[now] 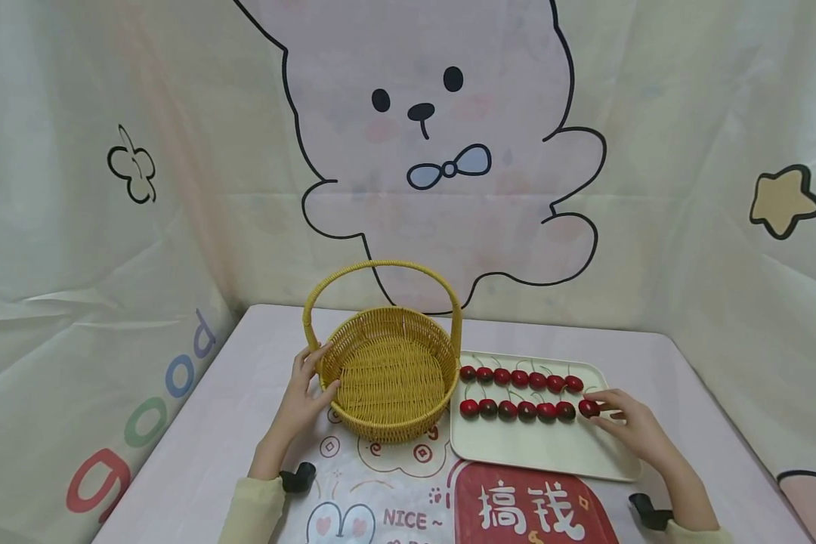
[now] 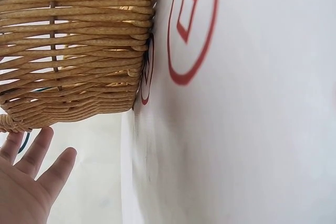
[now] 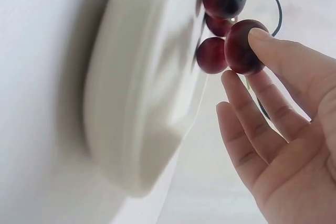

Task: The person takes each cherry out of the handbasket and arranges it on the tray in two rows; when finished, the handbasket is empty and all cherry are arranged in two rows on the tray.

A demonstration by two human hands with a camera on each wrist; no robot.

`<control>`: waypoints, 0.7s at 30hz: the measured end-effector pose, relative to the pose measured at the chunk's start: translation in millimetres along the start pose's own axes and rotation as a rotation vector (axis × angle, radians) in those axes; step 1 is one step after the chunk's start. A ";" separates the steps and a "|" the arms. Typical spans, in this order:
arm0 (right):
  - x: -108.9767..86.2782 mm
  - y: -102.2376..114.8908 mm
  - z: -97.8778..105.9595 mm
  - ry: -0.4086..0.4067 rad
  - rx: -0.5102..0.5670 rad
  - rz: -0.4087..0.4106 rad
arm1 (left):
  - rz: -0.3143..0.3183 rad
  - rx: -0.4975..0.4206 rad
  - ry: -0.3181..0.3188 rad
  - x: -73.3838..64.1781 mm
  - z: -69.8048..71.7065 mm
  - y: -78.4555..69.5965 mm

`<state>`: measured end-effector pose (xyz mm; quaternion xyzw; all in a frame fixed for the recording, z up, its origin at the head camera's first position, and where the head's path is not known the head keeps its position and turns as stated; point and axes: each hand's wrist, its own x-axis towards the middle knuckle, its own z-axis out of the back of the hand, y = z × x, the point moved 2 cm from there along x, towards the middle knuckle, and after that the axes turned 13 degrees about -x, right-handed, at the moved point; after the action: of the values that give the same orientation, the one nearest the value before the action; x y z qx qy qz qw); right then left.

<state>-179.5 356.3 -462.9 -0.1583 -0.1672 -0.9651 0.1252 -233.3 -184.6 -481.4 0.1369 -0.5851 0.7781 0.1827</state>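
Note:
A cherry (image 3: 244,47) is pinched between the thumb and fingers of my right hand (image 1: 631,427), at the right end of the front row. Two rows of dark red cherries (image 1: 507,411) with thin stems lie on a cream tray (image 1: 537,446). To the tray's left stands a yellow woven basket (image 1: 392,427) with a tall arched handle (image 1: 399,264); no cherries show inside. My left hand (image 1: 301,404) rests its fingertips at the basket's left rim, fingers fairly straight. In the left wrist view, those fingers (image 2: 58,171) reach up to the rim from outside.
A white table with a printed cloth carries a red panel (image 1: 530,502) in front of the tray. Cloth screens with cartoon drawings, including a large bear (image 1: 425,227), close off the back and both sides. The basket's right side stands against the tray's left edge in the head view.

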 end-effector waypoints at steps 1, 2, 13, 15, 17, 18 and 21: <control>-0.3 -1.1 -0.4 0.013 0.002 -0.011 | 0.003 0.004 -0.001 0.1 0.1 2.1; -0.7 -2.0 -1.2 0.028 0.002 -0.024 | 0.005 0.007 -0.001 0.1 0.2 3.4; -2.4 -4.4 -10.3 0.143 0.024 -0.103 | 0.001 0.007 -0.004 0.0 0.2 4.8; -2.6 -3.8 -10.8 0.143 0.030 -0.102 | 0.004 0.006 -0.002 0.1 0.2 4.9; -2.7 -3.2 -11.2 0.141 0.034 -0.095 | 0.007 0.007 -0.002 0.1 0.3 4.9; -2.8 -3.0 -11.4 0.142 0.034 -0.090 | 0.008 0.009 -0.002 0.2 0.4 4.9; -3.2 -2.6 -12.2 0.134 0.036 -0.084 | 0.010 0.014 0.002 0.5 0.7 4.8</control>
<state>-180.6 354.9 -475.7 -0.0838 -0.1823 -0.9747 0.0984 -235.9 -186.4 -485.2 0.1346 -0.5803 0.7832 0.1781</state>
